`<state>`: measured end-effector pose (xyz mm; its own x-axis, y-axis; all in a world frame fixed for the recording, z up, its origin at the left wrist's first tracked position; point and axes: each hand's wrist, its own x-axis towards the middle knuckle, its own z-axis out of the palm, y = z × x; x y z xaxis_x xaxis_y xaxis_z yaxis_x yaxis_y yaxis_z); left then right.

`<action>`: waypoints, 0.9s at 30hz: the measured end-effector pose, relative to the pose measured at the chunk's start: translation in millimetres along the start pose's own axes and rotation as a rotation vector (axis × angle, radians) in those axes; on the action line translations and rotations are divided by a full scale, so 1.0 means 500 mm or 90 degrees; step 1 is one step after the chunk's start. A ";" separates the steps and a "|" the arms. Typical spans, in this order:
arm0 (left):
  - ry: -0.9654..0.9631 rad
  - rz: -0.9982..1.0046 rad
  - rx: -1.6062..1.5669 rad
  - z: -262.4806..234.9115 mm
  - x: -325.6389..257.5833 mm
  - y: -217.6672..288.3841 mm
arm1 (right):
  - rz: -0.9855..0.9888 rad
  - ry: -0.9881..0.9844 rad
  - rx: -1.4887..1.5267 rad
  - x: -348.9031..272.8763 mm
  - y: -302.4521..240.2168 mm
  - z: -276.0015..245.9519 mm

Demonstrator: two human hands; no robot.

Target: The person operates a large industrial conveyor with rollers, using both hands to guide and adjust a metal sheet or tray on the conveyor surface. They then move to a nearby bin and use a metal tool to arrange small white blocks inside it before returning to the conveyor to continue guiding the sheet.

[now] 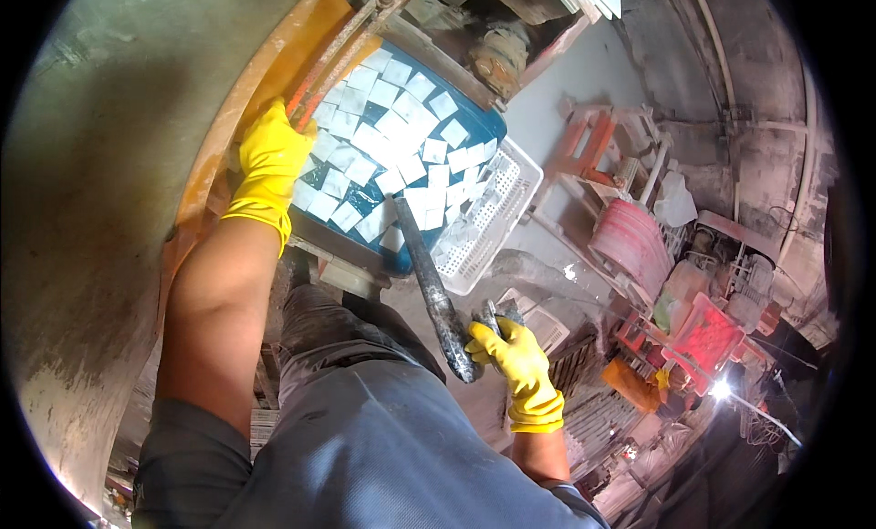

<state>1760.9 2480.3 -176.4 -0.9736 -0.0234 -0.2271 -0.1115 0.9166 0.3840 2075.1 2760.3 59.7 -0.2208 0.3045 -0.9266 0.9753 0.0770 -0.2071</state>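
Yellow-gloved, my left hand (pixel 274 155) is closed round an orange-red bar (pixel 319 80); the dark rod (pixel 432 287) slants lengthwise from the white tiles (pixel 383 93) down toward my nearer right hand (pixel 516 360), whose hold I cannot tell.

Grey piece (pixel 490 316) part-covered by right fingers (pixel 490 340), sleeves (pixel 190 451) cropped
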 end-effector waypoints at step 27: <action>-0.031 0.015 -0.050 0.017 0.020 -0.019 | 0.054 0.027 0.188 0.015 0.173 0.083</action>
<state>1753.7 2474.6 -189.8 -0.9653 0.0190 -0.2603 -0.1063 0.8824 0.4584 2158.2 2729.9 21.7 -0.1332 0.3385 -0.9315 0.9488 -0.2280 -0.2185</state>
